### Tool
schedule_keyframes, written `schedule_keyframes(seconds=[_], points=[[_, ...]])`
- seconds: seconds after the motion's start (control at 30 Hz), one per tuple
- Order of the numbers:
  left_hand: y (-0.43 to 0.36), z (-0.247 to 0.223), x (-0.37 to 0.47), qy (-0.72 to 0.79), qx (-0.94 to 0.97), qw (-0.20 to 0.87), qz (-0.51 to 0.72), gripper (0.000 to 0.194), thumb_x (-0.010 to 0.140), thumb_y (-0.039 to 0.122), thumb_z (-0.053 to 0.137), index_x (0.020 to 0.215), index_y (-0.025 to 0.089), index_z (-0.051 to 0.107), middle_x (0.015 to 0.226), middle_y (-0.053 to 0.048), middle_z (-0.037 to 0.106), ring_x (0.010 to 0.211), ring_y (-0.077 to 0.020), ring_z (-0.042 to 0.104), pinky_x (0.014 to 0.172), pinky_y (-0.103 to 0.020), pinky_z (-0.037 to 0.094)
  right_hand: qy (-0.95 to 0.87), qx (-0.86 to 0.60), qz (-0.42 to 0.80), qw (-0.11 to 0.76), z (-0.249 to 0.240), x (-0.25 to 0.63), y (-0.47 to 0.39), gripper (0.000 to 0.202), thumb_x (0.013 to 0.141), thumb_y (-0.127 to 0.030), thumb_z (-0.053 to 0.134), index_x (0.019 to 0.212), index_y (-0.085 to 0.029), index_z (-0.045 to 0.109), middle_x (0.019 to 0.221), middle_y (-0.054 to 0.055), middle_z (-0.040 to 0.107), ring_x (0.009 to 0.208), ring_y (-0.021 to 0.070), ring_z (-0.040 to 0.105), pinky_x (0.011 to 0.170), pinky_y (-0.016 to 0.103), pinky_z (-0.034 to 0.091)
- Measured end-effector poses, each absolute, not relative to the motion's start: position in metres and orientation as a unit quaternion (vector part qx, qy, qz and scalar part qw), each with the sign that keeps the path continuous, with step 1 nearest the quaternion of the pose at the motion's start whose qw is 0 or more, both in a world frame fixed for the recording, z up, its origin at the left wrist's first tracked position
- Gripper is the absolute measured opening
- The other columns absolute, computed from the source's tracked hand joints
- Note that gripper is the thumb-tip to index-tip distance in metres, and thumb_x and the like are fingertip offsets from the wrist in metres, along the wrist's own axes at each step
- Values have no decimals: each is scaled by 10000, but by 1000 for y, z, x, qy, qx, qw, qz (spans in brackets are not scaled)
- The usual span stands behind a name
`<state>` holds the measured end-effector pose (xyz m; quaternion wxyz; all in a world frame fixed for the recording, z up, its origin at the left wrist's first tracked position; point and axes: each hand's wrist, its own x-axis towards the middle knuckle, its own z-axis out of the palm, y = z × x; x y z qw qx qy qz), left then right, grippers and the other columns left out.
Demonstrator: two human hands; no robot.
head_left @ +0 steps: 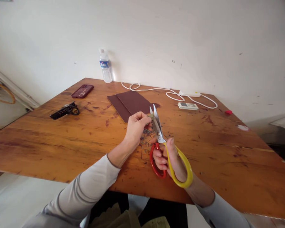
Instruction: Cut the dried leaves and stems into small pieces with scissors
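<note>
My right hand is wrapped round a pair of scissors with one red and one yellow handle loop. The steel blades point away from me and are slightly parted at the tips. Just left of the blades, my left hand pinches a small olive-green piece, its edge against or close beside the blades; its exact kind is unclear. Small dark clippings lie scattered on the wooden table below both hands.
Two maroon sheets lie overlapped behind my hands. A phone and a black strap-like item are at left. A water bottle stands by the wall. Rightward are a white cable, a power strip and a remote.
</note>
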<state>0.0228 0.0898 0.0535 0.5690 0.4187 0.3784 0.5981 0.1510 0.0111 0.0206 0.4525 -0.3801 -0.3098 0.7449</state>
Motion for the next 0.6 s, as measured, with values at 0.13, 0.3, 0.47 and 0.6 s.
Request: schedule_keyframes(seconds=[0.13, 0.3, 0.47, 0.6], points=[[90, 53, 23, 374, 418, 576, 594, 194, 658, 153, 632, 529, 182, 490, 530, 15, 569, 455, -105, 536, 507, -249, 441, -312, -382, 735, 465, 20, 152, 10, 649, 618, -802, 683, 858, -211, 558, 582, -90, 393, 411, 30, 205, 333, 117, 204], [90, 54, 23, 371, 414, 581, 595, 191, 664, 156, 636, 538, 181, 495, 532, 14, 573, 468, -109, 545, 518, -252, 452, -321, -377, 732, 468, 20, 152, 10, 649, 636, -804, 665, 888, -213, 574, 582, -92, 401, 403, 27, 223, 339, 116, 210], [91, 52, 24, 365, 399, 586, 604, 194, 663, 157, 637, 534, 182, 494, 527, 10, 566, 488, -114, 540, 518, -261, 476, -347, -366, 726, 467, 22, 150, 9, 693, 627, -846, 621, 892, -209, 561, 620, -74, 442, 438, 44, 311, 373, 132, 306], [92, 50, 23, 362, 400, 584, 607, 195, 662, 155, 635, 529, 180, 494, 525, 9, 567, 491, -111, 537, 516, -260, 474, -358, -359, 722, 470, 24, 150, 8, 672, 663, -832, 609, 924, -217, 545, 650, -61, 460, 479, 65, 337, 395, 146, 330]])
